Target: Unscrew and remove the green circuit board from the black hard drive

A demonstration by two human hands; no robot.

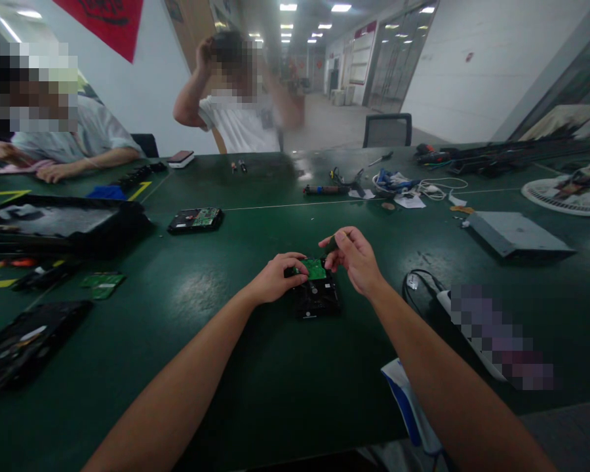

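Observation:
A black hard drive (317,303) lies flat on the green table in front of me, its green circuit board (316,268) facing up at the far end. My left hand (279,278) grips the drive's left side, with thumb and fingers over the edge of the board. Above the board's right corner, my right hand (354,259) pinches a small dark object (331,244); its kind is hard to make out. Part of the board is hidden behind my fingers.
Another hard drive (195,220) lies farther left, beyond a loose circuit board (103,284). A black tray (63,223) stands at left. On the right are a grey metal box (518,234) and a white power strip (476,347). Two people sit across the table.

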